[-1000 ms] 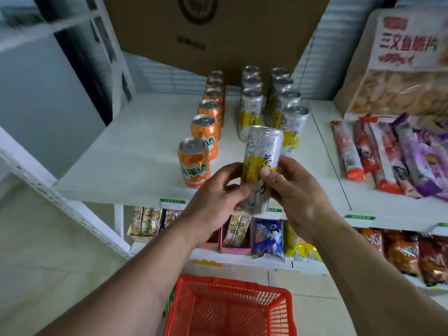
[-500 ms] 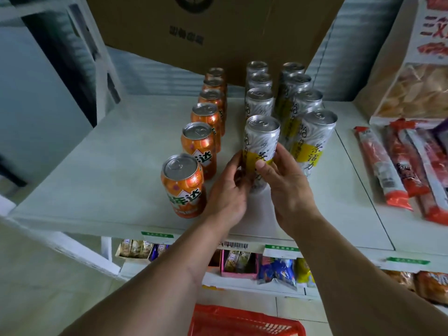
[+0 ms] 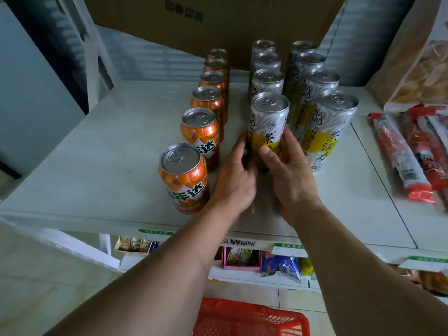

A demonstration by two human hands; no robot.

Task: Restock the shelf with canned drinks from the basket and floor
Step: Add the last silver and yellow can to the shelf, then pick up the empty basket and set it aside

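Note:
A tall silver-and-yellow can [image 3: 268, 122] stands upright on the white shelf [image 3: 101, 161], at the front of the middle row of like cans. My left hand [image 3: 236, 175] and my right hand [image 3: 288, 173] both grip its lower part, one from each side. To its right runs a second row of silver cans [image 3: 333, 127]. Left of it, a row of several orange cans [image 3: 185, 175] reaches back toward the wall. The red basket [image 3: 249, 318] sits on the floor below, and what shows of it holds nothing.
A cardboard box [image 3: 218, 18] stands at the back of the shelf behind the cans. Red and purple snack packets [image 3: 402, 156] lie on the right part of the shelf. The lower shelf [image 3: 242, 260] holds small snack packs. The shelf's left half is bare.
Both hands carried the silver can from the air in front of the shelf edge onto the shelf, setting it upright at the front of the middle row. The view moved closer.

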